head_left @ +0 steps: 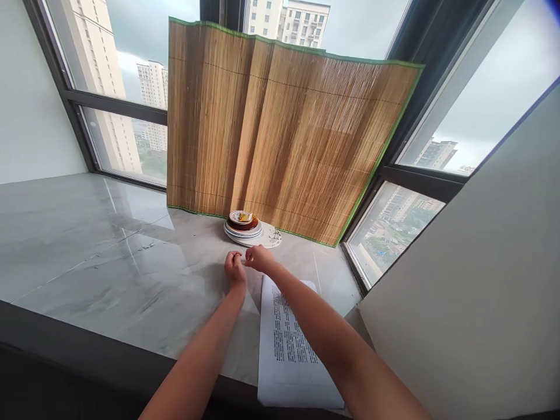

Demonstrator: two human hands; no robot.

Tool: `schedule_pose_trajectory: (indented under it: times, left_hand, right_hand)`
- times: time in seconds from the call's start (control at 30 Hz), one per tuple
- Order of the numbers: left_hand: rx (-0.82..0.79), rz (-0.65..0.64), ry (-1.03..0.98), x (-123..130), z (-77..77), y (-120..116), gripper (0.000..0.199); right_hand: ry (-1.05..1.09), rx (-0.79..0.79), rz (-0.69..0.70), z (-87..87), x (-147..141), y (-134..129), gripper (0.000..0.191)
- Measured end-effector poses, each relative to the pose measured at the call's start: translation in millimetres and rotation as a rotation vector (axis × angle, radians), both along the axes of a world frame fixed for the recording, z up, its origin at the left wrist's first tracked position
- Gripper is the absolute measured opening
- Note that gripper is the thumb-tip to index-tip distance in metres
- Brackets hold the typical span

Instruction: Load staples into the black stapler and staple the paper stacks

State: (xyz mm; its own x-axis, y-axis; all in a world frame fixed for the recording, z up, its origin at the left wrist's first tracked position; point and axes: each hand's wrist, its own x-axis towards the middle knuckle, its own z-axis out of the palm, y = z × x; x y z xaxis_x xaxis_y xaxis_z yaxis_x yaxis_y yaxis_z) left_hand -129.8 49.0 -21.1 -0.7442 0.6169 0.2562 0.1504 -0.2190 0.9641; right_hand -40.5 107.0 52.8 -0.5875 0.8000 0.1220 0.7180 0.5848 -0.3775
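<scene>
My left hand (235, 269) and my right hand (261, 259) are held close together over the grey marble-look sill, fingers curled in. Something small and pale seems to lie between the fingertips, but I cannot make out what it is. Just beyond them stands a stack of plates (242, 233), white ones below, a brown one (255, 221) above. A small patterned dish (241, 217) with something yellow in it sits on top. Printed paper (291, 332) lies under my right forearm.
A bamboo mat (284, 134) with green edging stands against the windows behind the plates. A white oval piece with a dark branch pattern (274, 237) sticks out right of the stack. The grey sill (109, 262) ends at a dark front edge. A wall (472, 280) closes the right side.
</scene>
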Motion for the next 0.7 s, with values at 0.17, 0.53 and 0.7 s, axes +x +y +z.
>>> schedule_pose_trajectory:
  times: [0.17,0.53,0.7]
  left_hand:
    - [0.032,-0.174,0.002,11.2,10.1,-6.9,0.016]
    - [-0.302,-0.644,1.04,49.0,8.8,-21.8,0.026]
    - [-0.323,-0.702,1.032,45.0,12.2,-22.5,0.027]
  right_hand:
    - [0.134,0.068,-0.07,18.2,87.1,-27.1,0.016]
    - [0.221,-0.04,0.103,-37.5,223.1,-82.5,0.022]
    - [0.411,-0.043,0.203,-42.1,203.5,-59.0,0.028]
